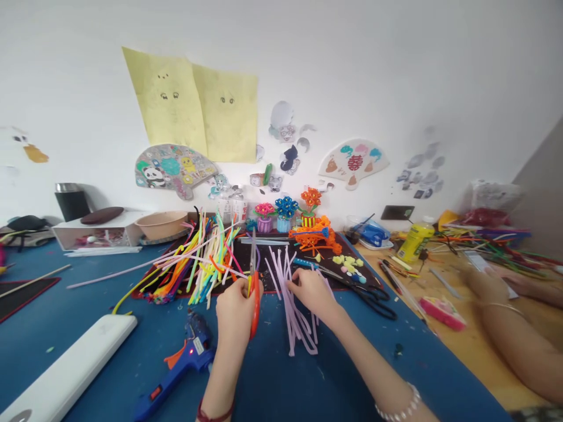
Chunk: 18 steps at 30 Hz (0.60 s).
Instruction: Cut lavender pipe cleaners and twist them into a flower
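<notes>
Orange-handled scissors (255, 310) are in my left hand (236, 308), its fingers wrapped round the handles and the blades pointing away toward the wall. My right hand (313, 292) is closed at the fingertips on a lavender pipe cleaner (288, 305). Below and around its fingers, more lavender pipe cleaners lie in a loose bunch over the blue tabletop (343, 363) and dark mat. Just beyond my right hand lies a black-handled pair of scissors (373, 293).
A pile of multicoloured pipe cleaners (211, 252) lies left of centre. Nearer are a blue glue gun (189, 357) and a white lamp-like bar (74, 369). Potted pipe-cleaner flowers (285, 211) stand at the back. At right, another person's arm (505, 328) rests by a yellow bottle (416, 240).
</notes>
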Tool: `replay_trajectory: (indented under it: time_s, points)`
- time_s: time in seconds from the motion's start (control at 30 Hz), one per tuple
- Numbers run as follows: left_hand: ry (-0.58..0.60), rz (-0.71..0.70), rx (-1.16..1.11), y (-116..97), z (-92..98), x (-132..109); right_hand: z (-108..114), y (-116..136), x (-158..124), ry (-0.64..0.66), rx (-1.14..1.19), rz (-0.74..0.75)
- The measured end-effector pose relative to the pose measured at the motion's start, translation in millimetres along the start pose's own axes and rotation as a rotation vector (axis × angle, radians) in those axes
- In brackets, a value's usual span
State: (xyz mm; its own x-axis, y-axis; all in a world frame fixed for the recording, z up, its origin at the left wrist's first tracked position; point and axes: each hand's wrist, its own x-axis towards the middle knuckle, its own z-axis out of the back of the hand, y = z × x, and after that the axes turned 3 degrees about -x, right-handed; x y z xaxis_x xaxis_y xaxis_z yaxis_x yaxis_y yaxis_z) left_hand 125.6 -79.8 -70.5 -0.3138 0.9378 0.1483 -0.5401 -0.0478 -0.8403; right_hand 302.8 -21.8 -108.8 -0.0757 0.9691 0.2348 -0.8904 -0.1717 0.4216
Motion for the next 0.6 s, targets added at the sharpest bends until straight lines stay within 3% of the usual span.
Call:
replay_trajectory:
  time_s: [0.1, 0.2, 0.43, 0.6]
  points:
    - [-0.032, -0.017, 0.297, -3, 0.6, -2, -9, 5, 7, 0.025, -0.028, -0.035]
    - [-0.021, 0.017, 0.432, -6, 0.4, -4, -8, 3, 8, 0.050, -0.030, -0.060]
    - [0.001, 0.029, 0.513, -6, -0.9, -4, 6, 5, 1, 0.008, -0.073, -0.106]
    - [-0.016, 0.003, 0.513, -5, -1.9, -4, -3, 33, 1, 0.080, -0.169, 0.053]
